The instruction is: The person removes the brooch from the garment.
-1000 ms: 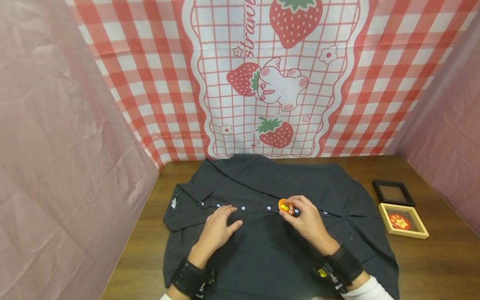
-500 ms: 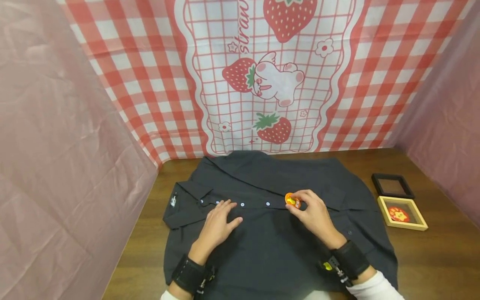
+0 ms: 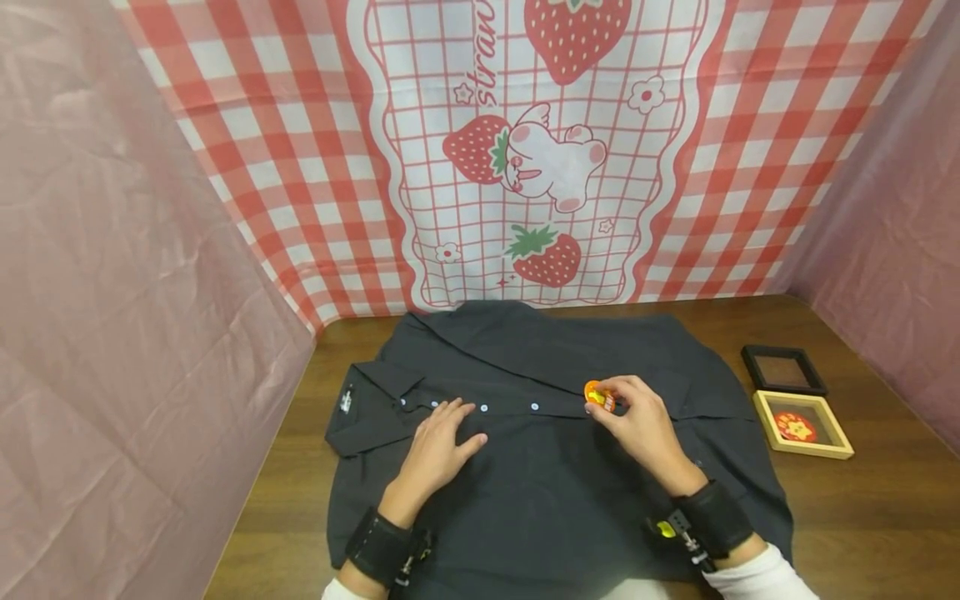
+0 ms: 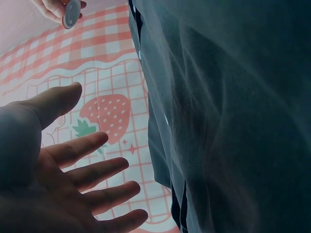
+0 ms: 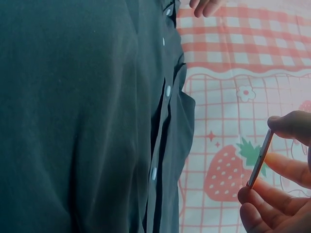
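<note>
In the head view a dark button-up shirt lies spread on the table, collar to the left, a row of pale buttons across it. My right hand pinches a round orange badge by its edge, thumb against fingers, over the right part of the button row. The left wrist view shows the pale back of the badge; from the right wrist it is seen edge-on. My left hand hovers over the shirt near the buttons on the collar side, fingers extended and thumb apart, holding nothing.
On the wooden table, right of the shirt, lie a black frame and a pale yellow frame with a red round badge inside. A strawberry-print cloth hangs behind. Pink cloth closes off both sides.
My right hand has moved to the right along the button row with the orange badge. My left hand has stayed almost in place. The head view has shifted slightly.
</note>
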The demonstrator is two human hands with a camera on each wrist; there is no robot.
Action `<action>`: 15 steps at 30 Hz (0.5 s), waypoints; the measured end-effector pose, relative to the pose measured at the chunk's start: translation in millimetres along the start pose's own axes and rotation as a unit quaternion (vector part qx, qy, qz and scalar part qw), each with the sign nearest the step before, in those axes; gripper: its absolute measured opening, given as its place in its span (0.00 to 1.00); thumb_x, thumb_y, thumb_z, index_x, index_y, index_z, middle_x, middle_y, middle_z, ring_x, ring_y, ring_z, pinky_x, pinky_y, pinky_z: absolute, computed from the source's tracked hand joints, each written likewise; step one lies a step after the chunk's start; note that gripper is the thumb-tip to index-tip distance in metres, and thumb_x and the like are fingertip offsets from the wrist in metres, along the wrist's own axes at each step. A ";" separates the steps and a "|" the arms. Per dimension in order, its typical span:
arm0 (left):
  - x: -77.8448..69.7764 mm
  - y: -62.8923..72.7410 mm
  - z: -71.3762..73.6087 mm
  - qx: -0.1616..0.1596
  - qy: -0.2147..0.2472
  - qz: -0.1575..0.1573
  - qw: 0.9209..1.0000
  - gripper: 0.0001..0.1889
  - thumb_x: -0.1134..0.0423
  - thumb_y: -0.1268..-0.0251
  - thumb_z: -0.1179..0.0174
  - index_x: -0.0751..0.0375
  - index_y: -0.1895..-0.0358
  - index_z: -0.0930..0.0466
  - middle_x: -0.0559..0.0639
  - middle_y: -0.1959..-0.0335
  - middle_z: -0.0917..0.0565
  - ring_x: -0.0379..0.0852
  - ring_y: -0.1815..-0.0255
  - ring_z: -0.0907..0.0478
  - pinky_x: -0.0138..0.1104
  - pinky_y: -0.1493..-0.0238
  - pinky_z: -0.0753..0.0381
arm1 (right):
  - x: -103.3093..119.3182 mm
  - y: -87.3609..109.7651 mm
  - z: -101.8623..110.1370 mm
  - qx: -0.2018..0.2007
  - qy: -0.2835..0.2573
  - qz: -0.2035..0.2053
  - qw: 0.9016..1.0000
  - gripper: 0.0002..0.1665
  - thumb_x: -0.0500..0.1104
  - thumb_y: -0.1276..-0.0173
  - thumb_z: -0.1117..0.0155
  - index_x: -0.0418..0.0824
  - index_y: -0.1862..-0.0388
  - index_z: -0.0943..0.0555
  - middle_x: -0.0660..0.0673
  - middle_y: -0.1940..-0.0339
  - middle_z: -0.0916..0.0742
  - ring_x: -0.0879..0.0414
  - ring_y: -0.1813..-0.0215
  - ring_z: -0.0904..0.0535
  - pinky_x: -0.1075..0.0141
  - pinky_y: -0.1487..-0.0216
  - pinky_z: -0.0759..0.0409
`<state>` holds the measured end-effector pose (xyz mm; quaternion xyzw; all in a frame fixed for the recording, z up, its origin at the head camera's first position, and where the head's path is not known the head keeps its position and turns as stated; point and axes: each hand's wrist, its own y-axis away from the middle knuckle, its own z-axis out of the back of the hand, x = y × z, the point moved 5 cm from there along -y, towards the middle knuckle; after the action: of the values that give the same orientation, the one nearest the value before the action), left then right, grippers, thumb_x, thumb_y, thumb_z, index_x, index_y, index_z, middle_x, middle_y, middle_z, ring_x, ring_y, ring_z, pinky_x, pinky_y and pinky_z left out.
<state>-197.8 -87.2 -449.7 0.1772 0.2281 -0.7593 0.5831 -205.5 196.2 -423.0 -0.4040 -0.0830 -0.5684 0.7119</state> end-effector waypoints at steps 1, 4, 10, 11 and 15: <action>0.1 -0.1 0.0 0.000 -0.001 0.001 1.000 0.27 0.52 0.37 0.36 0.59 0.37 0.25 0.62 0.32 0.27 0.64 0.28 0.35 0.60 0.32 0.36 | -0.4 -0.2 0.8 -0.002 0.000 0.001 1.000 0.18 0.38 0.49 0.22 0.35 0.58 0.15 0.40 0.59 0.14 0.49 0.62 0.20 0.55 0.61 0.19; 0.5 -0.5 0.0 0.002 -0.002 0.006 1.000 0.27 0.52 0.37 0.37 0.59 0.37 0.25 0.62 0.32 0.27 0.63 0.28 0.35 0.59 0.32 0.36 | -1.5 -0.7 2.7 -0.007 0.000 0.002 1.000 0.18 0.38 0.49 0.22 0.35 0.59 0.14 0.40 0.60 0.14 0.50 0.62 0.20 0.57 0.61 0.20; 0.9 -0.7 -0.4 0.004 -0.002 0.009 1.000 0.27 0.52 0.37 0.37 0.59 0.36 0.26 0.61 0.32 0.27 0.63 0.28 0.35 0.59 0.32 0.36 | -4.5 -0.1 4.6 -0.007 -0.006 -0.006 1.000 0.17 0.38 0.48 0.22 0.36 0.59 0.14 0.40 0.60 0.14 0.50 0.62 0.20 0.61 0.61 0.21; 0.8 -0.7 -0.4 0.004 -0.002 0.009 1.000 0.27 0.52 0.37 0.37 0.59 0.36 0.26 0.61 0.32 0.27 0.63 0.28 0.35 0.59 0.32 0.36 | -5.0 0.1 4.8 -0.006 -0.005 -0.008 1.000 0.17 0.39 0.48 0.22 0.36 0.58 0.14 0.40 0.60 0.14 0.50 0.63 0.20 0.62 0.62 0.22; 0.5 -0.2 -0.4 0.005 -0.003 0.009 1.000 0.27 0.51 0.37 0.37 0.59 0.36 0.26 0.61 0.32 0.27 0.62 0.28 0.35 0.59 0.32 0.36 | -7.0 0.8 5.9 -0.005 -0.003 -0.014 1.000 0.17 0.39 0.48 0.22 0.36 0.58 0.14 0.40 0.60 0.14 0.50 0.63 0.20 0.63 0.62 0.22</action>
<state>-198.1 -87.3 -450.3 0.1803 0.2207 -0.7559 0.5894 -205.2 205.3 -423.6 -0.4080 -0.0883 -0.5772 0.7019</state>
